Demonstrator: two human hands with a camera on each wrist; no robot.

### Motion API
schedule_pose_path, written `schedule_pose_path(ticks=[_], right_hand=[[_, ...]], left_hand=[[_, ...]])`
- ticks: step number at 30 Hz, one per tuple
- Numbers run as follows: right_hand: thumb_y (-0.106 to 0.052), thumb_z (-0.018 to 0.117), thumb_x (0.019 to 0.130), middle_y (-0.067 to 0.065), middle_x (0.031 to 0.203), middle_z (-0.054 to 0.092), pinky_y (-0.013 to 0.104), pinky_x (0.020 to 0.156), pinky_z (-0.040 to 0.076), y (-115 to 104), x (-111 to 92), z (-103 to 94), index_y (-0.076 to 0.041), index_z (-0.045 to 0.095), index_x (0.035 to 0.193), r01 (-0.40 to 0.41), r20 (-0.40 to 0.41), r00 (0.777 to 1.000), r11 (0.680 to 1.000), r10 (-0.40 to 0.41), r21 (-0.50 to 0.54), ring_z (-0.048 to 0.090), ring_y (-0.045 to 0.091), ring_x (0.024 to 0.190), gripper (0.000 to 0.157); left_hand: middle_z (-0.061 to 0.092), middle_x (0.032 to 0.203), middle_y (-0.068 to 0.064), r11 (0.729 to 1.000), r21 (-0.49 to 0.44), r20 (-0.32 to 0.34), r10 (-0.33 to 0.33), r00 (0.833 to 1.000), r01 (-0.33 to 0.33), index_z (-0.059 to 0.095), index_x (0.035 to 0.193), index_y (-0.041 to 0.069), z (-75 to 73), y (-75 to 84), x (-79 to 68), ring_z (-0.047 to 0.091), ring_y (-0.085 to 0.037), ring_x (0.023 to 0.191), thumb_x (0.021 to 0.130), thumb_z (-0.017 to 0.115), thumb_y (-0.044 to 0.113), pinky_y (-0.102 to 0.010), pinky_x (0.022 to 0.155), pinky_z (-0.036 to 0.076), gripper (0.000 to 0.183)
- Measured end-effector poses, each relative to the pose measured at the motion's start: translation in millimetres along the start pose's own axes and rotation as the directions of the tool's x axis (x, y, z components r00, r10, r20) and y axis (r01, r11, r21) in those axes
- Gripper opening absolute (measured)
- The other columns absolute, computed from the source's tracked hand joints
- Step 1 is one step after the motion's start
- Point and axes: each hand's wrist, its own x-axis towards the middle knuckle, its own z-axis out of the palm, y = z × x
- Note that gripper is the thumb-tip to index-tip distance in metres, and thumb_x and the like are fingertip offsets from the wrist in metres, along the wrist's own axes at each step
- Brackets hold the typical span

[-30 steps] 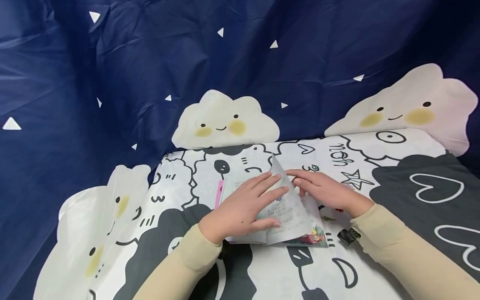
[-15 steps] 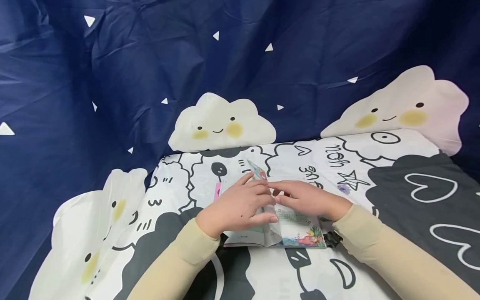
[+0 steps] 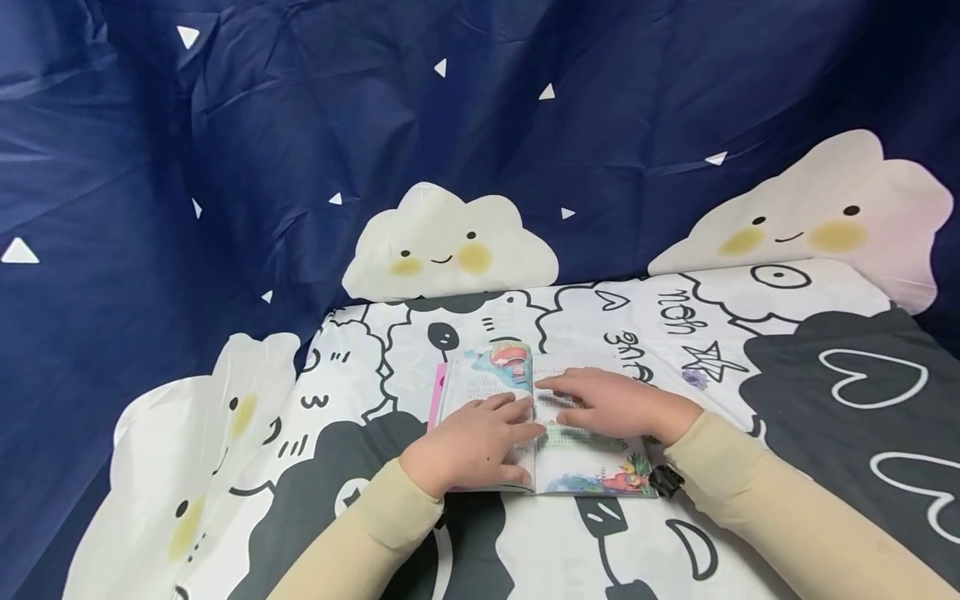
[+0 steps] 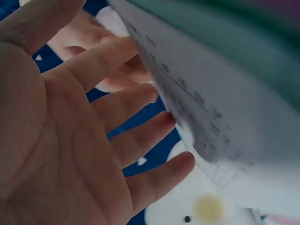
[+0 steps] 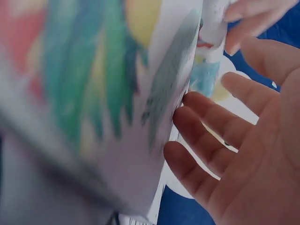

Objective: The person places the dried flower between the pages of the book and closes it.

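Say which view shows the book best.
The head view: both halves of the open book show, though left hand and right hand cover parts. The left wrist view shows a slanted page; the right wrist, a blurred drawing.

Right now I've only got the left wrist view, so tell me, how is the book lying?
Observer: In the head view, the book lies open on black-and-white printed cloth.
Operator: Copy. What's over its right-hand side?
Observer: The right hand is over the right page.
Operator: Is that page all text?
Observer: No, a colourful illustration runs along its bottom edge to the outer corner.
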Motion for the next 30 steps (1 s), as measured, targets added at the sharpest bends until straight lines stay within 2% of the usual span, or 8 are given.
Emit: schedule_pose_path(ticks=[3, 8, 14, 17, 19, 24, 28, 30], right_hand=[[-0.029, 0.064, 0.1, 0.007, 0.138, 0.059, 0.053, 0.105, 0.042, 5, -3, -1.3, -0.014, 0.054, 0.147, -0.017, 0.004, 1.0, 1.0, 0.017, -0.017, 0.053, 0.029, 0.128, 0.05], [-0.027, 0.068, 0.096, 0.003, 0.133, 0.061, 0.052, 0.104, 0.043, 17, -10, -5.8, -0.015, 0.06, 0.142, -0.061, -0.009, 0.998, 0.998, 0.06, -0.023, 0.055, 0.027, 0.124, 0.048], [-0.024, 0.069, 0.096, 0.004, 0.129, 0.064, 0.052, 0.102, 0.044, 37, -25, -16.7, -0.012, 0.065, 0.135, -0.054, -0.058, 0.997, 0.998, 0.053, -0.014, 0.058, 0.028, 0.121, 0.042], [-0.022, 0.069, 0.096, 0.002, 0.124, 0.066, 0.049, 0.096, 0.048, 47, -36, -23.7, -0.012, 0.068, 0.131, -0.084, -0.1, 0.991, 0.996, 0.085, 0.012, 0.061, 0.024, 0.113, 0.037], [-0.021, 0.07, 0.096, -0.001, 0.114, 0.067, 0.044, 0.087, 0.049, 53, -43, -28.1, -0.013, 0.069, 0.129, -0.122, -0.122, 0.984, 0.992, 0.126, 0.034, 0.062, 0.019, 0.1, 0.034], [-0.02, 0.07, 0.095, -0.006, 0.087, 0.059, 0.033, 0.068, 0.043, 67, -61, -36.9, -0.014, 0.07, 0.127, -0.229, -0.139, 0.961, 0.969, 0.24, 0.093, 0.051, 0.013, 0.073, 0.032], [-0.021, 0.07, 0.096, -0.005, 0.089, 0.062, 0.033, 0.066, 0.043, 77, -74, -42.9, -0.016, 0.071, 0.127, -0.261, -0.1, 0.957, 0.959, 0.272, 0.112, 0.051, 0.014, 0.071, 0.031], [-0.021, 0.069, 0.096, -0.002, 0.101, 0.067, 0.035, 0.071, 0.046, 83, -79, -45.5, -0.017, 0.072, 0.125, -0.261, -0.087, 0.959, 0.961, 0.269, 0.089, 0.057, 0.015, 0.08, 0.029]], left_hand=[[0.036, 0.162, -0.004, 0.998, -0.057, 0.024, -0.037, 0.999, 0.038, 0.053, 0.149, 0.029, 10.4, -2.4, -1.3, 0.032, -0.027, 0.148, 0.09, 0.069, 0.057, -0.044, 0.112, 0.039, 0.067], [0.035, 0.162, -0.003, 0.989, -0.135, 0.005, -0.059, 0.998, 0.059, 0.054, 0.149, 0.029, 20.4, -7.5, -5.6, 0.032, -0.027, 0.148, 0.087, 0.073, 0.056, -0.041, 0.107, 0.044, 0.07], [0.038, 0.161, -0.004, 0.983, -0.174, -0.04, -0.063, 0.997, 0.055, 0.056, 0.147, 0.029, 26.2, -10.1, -9.3, 0.033, -0.025, 0.147, 0.083, 0.079, 0.052, -0.041, 0.107, 0.044, 0.072], [0.037, 0.161, -0.002, 0.983, -0.176, -0.044, -0.068, 0.997, 0.06, 0.055, 0.148, 0.029, 27.3, -10.6, -9.6, 0.033, -0.023, 0.147, 0.082, 0.08, 0.051, -0.04, 0.107, 0.044, 0.074], [0.038, 0.161, -0.001, 0.982, -0.18, -0.039, -0.072, 0.997, 0.064, 0.054, 0.149, 0.029, 27.8, -10.7, -9.6, 0.034, -0.022, 0.147, 0.082, 0.081, 0.05, -0.039, 0.107, 0.045, 0.075], [0.038, 0.161, -0.001, 0.981, -0.181, -0.025, -0.077, 0.997, 0.071, 0.052, 0.15, 0.029, 28.6, -11.0, -9.3, 0.035, -0.022, 0.147, 0.081, 0.081, 0.05, -0.04, 0.106, 0.045, 0.078], [0.037, 0.161, -0.001, 0.981, -0.179, -0.027, -0.074, 0.997, 0.068, 0.051, 0.151, 0.03, 29.1, -11.8, -8.9, 0.034, -0.023, 0.147, 0.082, 0.081, 0.05, -0.04, 0.106, 0.044, 0.078], [0.037, 0.161, -0.002, 0.981, -0.182, -0.026, -0.074, 0.997, 0.068, 0.05, 0.152, 0.03, 29.4, -12.2, -8.8, 0.034, -0.023, 0.147, 0.082, 0.081, 0.05, -0.041, 0.107, 0.044, 0.079]])
